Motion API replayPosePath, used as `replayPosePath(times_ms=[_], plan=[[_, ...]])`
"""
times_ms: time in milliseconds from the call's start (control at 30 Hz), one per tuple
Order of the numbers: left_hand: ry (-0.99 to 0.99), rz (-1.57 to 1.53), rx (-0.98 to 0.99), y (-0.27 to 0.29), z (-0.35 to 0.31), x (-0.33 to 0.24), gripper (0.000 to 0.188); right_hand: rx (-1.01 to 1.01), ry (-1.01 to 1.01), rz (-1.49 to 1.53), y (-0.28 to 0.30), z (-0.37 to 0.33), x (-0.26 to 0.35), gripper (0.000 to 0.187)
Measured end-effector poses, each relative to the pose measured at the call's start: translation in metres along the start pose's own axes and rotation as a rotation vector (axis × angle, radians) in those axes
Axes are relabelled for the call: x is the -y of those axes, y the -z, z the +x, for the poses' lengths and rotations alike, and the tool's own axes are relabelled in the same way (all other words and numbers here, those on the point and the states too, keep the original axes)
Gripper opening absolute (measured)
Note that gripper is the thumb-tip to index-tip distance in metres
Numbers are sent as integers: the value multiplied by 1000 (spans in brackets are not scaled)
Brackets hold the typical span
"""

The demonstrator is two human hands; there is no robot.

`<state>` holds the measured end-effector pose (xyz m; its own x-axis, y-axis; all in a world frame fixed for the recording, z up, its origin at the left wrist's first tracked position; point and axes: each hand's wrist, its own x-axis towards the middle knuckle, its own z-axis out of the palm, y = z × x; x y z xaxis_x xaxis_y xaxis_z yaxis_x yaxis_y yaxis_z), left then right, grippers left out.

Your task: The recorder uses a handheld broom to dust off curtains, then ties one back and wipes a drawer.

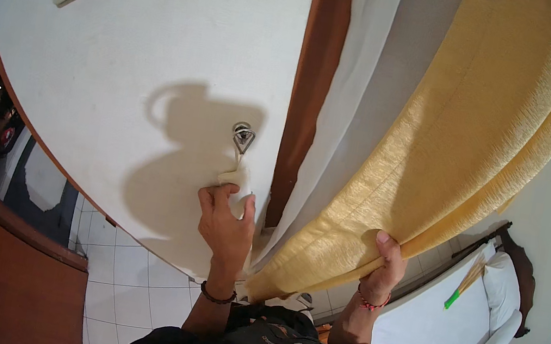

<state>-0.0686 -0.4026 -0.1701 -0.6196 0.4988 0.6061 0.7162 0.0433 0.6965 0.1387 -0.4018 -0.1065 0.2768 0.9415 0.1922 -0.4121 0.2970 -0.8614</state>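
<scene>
The gold curtain slants down leftward, its lower part clamped in the right hand. Left of it, the left hand, nearer the hook, pinches a pale strip running up toward that metal hook.

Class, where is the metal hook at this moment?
In the head view, the metal hook is on the white wall, slightly left of centre, just above the left hand.
</scene>
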Motion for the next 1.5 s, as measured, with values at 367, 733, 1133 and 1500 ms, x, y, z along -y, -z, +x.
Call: replayPosePath(times_ms=[367,733,1133,1500], plan=[[-176,-2,-233,2,0,30,15,-232,68,-62,26,-36,6,45],[-41,-633,816,39,-14,-14,20,-177,5,-35,28,-59,35,51],[-139,-962,926,-29,-9,-60,33,-13,-72,135,40,-25,13,57],[389,-1346,1130,-37,-5,-57,41,321,-100,-345,58,-7,14,23]])
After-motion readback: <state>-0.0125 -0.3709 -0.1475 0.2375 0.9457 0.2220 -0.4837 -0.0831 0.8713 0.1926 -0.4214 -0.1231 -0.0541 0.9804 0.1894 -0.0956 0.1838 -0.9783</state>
